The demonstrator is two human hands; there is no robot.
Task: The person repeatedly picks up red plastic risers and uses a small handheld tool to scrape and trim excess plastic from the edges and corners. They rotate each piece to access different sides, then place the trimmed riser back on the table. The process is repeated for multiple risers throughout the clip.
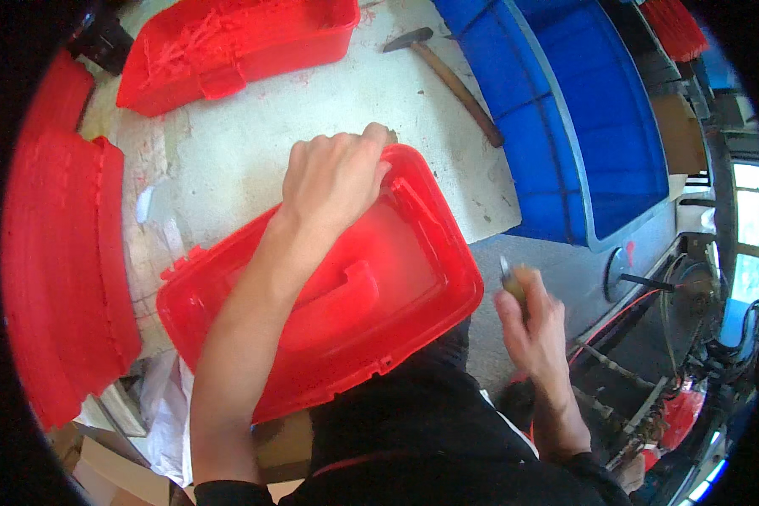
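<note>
My left hand (333, 177) is closed over the far rim of a red plastic box (466, 287), near its far right corner. The box is tilted, its open side facing me, and shows a raised moulded part inside. Its near side lies close to my body, with small tabs along the edge. To the right of the box, my right hand (535, 325) grips a small knife (514, 287) by its yellowish handle. The short blade points up and away, apart from the box. Part of the handle is hidden by my fingers.
On the pale worktable (228, 160), a red bin (295, 63) with red plastic shavings stands far left. A hammer (455, 83) lies beside a large blue crate (557, 169). Stacked red plastic pieces (67, 270) rise at the left. Machinery (649, 363) stands at the right.
</note>
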